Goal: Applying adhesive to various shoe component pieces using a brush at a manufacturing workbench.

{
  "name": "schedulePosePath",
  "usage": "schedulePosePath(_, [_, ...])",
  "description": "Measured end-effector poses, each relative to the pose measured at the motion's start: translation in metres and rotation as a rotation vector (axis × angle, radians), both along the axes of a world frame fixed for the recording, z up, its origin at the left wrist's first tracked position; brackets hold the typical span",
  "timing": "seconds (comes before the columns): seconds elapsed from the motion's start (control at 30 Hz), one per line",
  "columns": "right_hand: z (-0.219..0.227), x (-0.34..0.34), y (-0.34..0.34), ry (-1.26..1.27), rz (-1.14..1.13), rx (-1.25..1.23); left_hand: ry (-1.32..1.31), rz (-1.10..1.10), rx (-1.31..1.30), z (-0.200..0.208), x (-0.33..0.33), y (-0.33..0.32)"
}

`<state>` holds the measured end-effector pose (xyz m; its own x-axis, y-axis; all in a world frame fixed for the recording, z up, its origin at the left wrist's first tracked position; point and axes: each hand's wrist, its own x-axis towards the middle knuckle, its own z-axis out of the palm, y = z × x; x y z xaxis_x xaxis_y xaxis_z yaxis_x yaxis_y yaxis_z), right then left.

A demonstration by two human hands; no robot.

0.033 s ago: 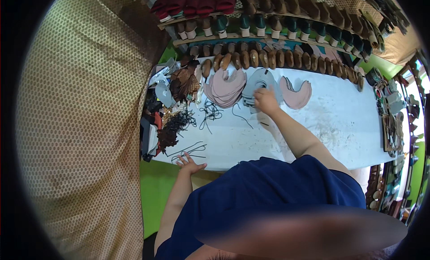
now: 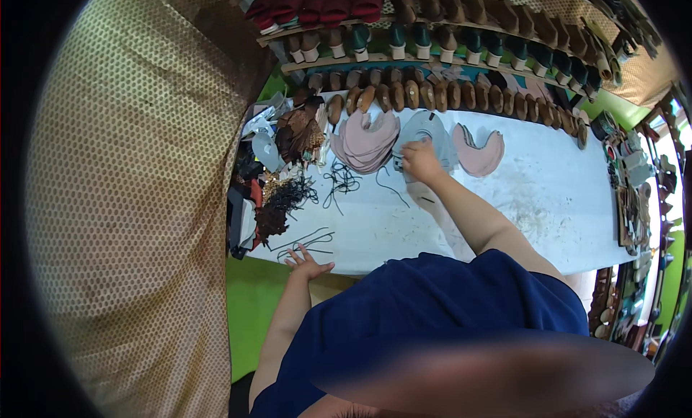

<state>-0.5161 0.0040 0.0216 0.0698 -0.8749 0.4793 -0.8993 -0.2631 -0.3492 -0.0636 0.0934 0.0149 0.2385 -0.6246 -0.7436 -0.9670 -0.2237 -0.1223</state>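
Note:
My right hand (image 2: 422,161) reaches over the stack of flat grey rounded pieces (image 2: 416,126). Its fingers are bent together at the stack's left side; what lies between them, if anything, is too small to make out. Left of that stack lies a pile of pinkish U-shaped pieces (image 2: 360,151), and on its right is a smaller pile of similar pink pieces (image 2: 479,158). My left hand (image 2: 310,265) rests on the table's near edge with fingers spread, holding nothing. Thin dark cords (image 2: 311,239) lie just beyond its fingertips.
Brown shoe lasts (image 2: 454,97) line the back of the white table (image 2: 548,202). Shelves of heeled shoes (image 2: 472,43) and red footwear (image 2: 317,11) rise behind. Brown scraps (image 2: 295,133) and tangled black cords (image 2: 288,198) crowd the left end. A patterned curtain (image 2: 144,202) hangs left.
My right hand has shifted slightly left over the grey stack, and its fingers are drawn in more. My left hand stays on the table edge. The view has shifted very slightly.

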Motion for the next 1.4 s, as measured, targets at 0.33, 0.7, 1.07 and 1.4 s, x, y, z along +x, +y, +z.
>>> schedulePosePath(0.33, [-0.005, 0.094, -0.105, 0.0, 0.229, 0.345, 0.044, 0.047, 0.022, 0.005, -0.003, 0.004])
schedulePosePath(0.7, [-0.009, 0.087, -0.132, -0.163, 0.007, 0.369, 0.101, 0.052, 0.012, 0.015, 0.0, 0.004])
schedulePosePath(1.07, [0.052, 0.022, -0.175, -0.531, -0.434, 0.113, 0.108, 0.048, 0.019, 0.016, -0.005, 0.004])
schedulePosePath(1.4, [0.142, 0.061, -0.073, -0.332, 0.134, -0.007, 0.086, 0.058, 0.028, 0.015, -0.003, 0.006])
